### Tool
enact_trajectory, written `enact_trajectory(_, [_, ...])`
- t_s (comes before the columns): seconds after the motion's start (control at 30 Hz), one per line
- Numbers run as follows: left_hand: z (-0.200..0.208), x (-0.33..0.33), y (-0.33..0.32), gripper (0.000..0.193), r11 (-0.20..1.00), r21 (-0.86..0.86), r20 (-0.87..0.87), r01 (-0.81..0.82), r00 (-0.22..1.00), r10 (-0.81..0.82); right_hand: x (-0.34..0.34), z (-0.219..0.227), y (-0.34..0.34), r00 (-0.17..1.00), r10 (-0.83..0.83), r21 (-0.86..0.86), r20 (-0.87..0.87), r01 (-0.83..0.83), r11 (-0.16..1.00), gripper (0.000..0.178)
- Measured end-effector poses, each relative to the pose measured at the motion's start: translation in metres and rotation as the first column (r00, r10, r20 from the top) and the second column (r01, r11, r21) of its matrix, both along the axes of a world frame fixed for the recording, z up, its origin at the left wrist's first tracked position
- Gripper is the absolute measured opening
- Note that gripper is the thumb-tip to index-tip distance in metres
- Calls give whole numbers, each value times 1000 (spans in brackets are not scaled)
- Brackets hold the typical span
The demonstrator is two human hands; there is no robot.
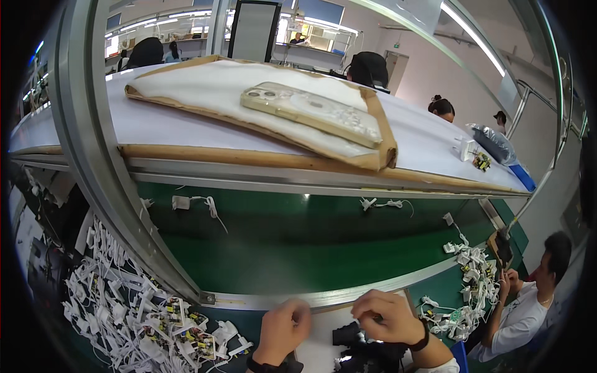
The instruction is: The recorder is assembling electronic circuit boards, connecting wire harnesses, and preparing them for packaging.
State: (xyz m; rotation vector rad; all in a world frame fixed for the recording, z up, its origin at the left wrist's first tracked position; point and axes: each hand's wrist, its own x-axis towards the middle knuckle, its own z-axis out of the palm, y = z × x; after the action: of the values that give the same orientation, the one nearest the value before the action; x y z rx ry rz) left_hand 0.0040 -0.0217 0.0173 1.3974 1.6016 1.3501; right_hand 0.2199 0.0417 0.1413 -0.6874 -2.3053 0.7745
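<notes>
My left hand [287,329] is raised over the work surface at the lower middle, its fingers curled in and slightly blurred. To its right, my right hand [390,318] has bent fingers drawn toward the thumb. Whatever either hand may hold is too small or hidden to make out. Beneath and between them lies a pale board [320,329]. On it sit dark, shiny black pieces [348,336], partly covered by my right hand; their kind is unclear. Left of my left hand spreads a large heap of white chargers with cables [137,317], some showing yellow-and-black circuit parts.
A metal post [87,124] rises at left, joined to a rail [261,303] before a green belt [280,248] carrying chargers. On the shelf above, a clear phone case [311,112] lies on a padded board [186,81]. A co-worker [522,311] handles something beside another charger pile [476,280].
</notes>
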Motion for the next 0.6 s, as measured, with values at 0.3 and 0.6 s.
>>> enact_trajectory(0.3, [5,5,4,11,1000,24,-2,-10,1000,10,-18,-70,18,996,-20,-153,91,34,988,19])
enact_trajectory(0.6, [1,5,5,13,1000,-24,8,19,1000,-19,-10,-91,30,990,-9,-210,142,39,977,17])
